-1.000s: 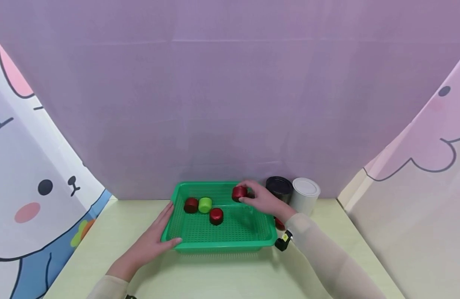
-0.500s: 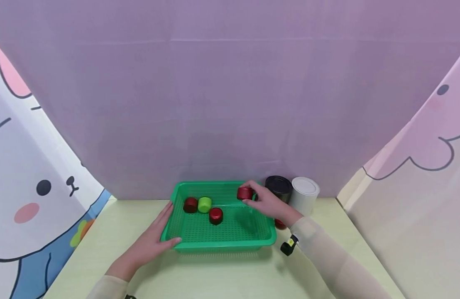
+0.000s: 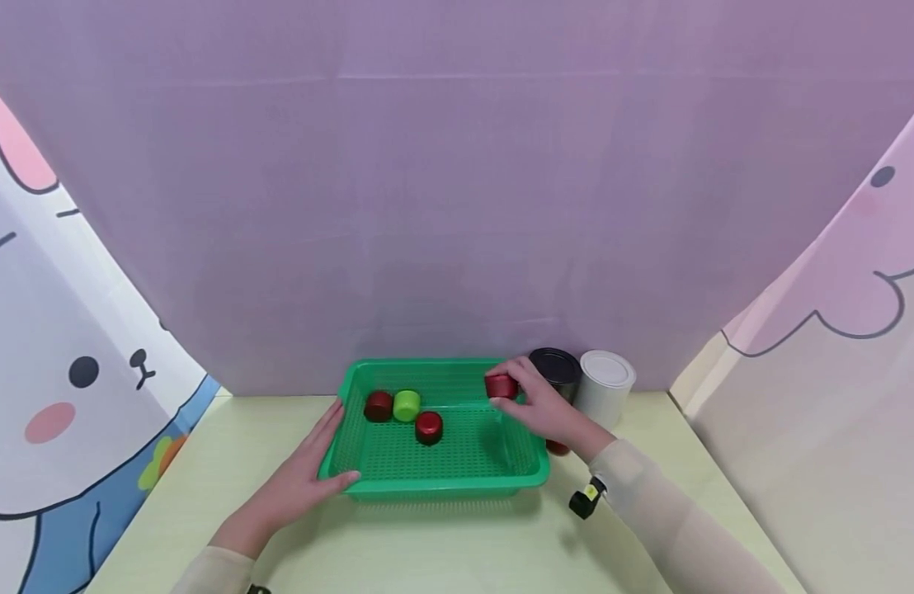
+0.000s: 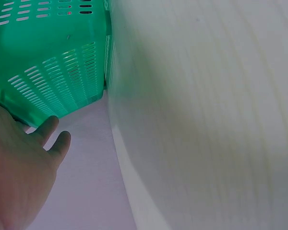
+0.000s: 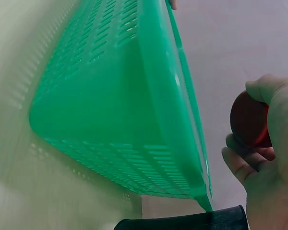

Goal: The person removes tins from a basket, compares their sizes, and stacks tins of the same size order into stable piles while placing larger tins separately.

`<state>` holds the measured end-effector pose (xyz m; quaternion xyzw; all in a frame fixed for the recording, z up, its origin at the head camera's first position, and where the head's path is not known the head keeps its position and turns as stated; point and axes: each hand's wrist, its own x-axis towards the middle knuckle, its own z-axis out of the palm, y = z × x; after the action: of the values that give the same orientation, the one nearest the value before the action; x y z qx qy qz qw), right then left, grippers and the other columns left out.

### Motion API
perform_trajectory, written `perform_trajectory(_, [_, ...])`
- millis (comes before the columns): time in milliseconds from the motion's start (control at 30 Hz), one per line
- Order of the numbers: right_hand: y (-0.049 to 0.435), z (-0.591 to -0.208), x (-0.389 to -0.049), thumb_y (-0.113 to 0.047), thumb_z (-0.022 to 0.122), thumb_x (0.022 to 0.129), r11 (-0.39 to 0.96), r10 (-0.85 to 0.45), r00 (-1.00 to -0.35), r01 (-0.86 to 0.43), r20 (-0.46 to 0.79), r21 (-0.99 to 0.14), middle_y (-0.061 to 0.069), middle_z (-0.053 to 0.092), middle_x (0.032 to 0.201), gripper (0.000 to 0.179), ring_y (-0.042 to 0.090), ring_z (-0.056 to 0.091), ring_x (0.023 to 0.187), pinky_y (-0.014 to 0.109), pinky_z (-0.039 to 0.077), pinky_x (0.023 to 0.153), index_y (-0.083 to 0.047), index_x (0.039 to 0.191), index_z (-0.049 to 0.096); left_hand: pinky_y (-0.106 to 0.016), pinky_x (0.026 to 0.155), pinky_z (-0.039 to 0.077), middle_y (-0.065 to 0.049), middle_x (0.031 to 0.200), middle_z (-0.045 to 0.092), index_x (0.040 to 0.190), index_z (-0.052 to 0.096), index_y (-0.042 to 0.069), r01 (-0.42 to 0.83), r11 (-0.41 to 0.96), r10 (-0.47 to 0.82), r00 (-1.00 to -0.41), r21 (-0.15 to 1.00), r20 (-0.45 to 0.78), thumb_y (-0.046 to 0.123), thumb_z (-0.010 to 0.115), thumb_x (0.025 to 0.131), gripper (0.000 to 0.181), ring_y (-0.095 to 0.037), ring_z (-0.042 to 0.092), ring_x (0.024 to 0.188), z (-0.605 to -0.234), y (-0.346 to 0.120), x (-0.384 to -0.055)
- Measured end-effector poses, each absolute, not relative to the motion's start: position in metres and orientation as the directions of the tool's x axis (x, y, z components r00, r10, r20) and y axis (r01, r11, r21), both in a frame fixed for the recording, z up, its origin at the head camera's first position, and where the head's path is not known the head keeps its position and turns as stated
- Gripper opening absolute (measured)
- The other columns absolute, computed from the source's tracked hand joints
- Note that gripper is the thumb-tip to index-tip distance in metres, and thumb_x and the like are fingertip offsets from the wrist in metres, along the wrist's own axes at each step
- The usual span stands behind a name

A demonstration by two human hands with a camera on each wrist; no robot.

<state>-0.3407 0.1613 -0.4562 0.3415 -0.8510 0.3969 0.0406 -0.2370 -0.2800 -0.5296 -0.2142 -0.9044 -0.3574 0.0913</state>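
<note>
My right hand [image 3: 542, 404] pinches a small shiny red cylinder [image 3: 501, 386] between thumb and fingers, over the right back part of a green plastic basket [image 3: 449, 477]. In the right wrist view its round end [image 5: 246, 119] shows dark red, outside the basket's rim line. My left hand [image 3: 303, 478] rests at the basket's left end, fingers straight along the side and thumb over the front corner. Inside the basket stand a dark red cylinder [image 3: 379, 406], a lime green cylinder [image 3: 407, 405] and a brighter red cylinder [image 3: 429, 428].
Right of the basket, against the purple backdrop [image 3: 457, 206], stand a black lidded can [image 3: 555, 365] and a white lidded can [image 3: 607, 379]. Part of a red object [image 3: 557, 448] shows below my right wrist, beside the basket. Everything sits on a pale wooden table [image 3: 427, 553].
My right hand has moved slowly rightward with the red cylinder, toward the basket's right end. The left hand, the basket and the cylinders in it have stayed in place.
</note>
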Motion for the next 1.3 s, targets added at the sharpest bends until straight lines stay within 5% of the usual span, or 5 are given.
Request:
perform_trajectory(767, [0.201,-0.468,-0.328,0.004,0.079,0.097,0.402,-0.384,-0.777,-0.627,0.499,-0.667,0.017,0.057,0.141,0.043,0.035,0.059,0.124,0.052,0.060,0.092,-0.009,0.138,0.070,-0.080,0.119,0.031,-0.017,0.185,0.011,0.177,0.017,0.003,0.457,0.650,0.321,-0.889,0.607,0.326,0.035,0.081,0.101,0.104,-0.055,0.018,0.164,-0.530,-0.281,-0.237])
perform_trajectory(1033, [0.217,-0.476,-0.322,0.007,0.076,0.097,0.418,-0.359,-0.774,-0.633,0.522,-0.652,0.015,0.059,0.137,0.041,0.029,0.058,0.121,0.033,0.057,0.091,-0.007,0.135,0.069,-0.079,0.119,0.031,-0.017,0.185,0.011,0.177,0.016,0.004,0.454,0.646,0.321,-0.891,0.613,0.321,0.036,0.081,0.102,0.105,-0.054,0.017,0.164,-0.530,-0.280,-0.236])
perform_trajectory(1300, [0.230,-0.485,-0.320,0.012,0.072,0.094,0.430,-0.336,-0.761,-0.648,0.555,-0.629,0.014,0.062,0.135,0.045,0.024,0.057,0.121,0.030,0.055,0.097,-0.006,0.136,0.068,-0.080,0.119,0.032,-0.017,0.185,0.010,0.177,0.016,0.004,0.453,0.643,0.319,-0.892,0.618,0.321,0.036,0.081,0.101,0.105,-0.054,0.017,0.164,-0.529,-0.279,-0.236])
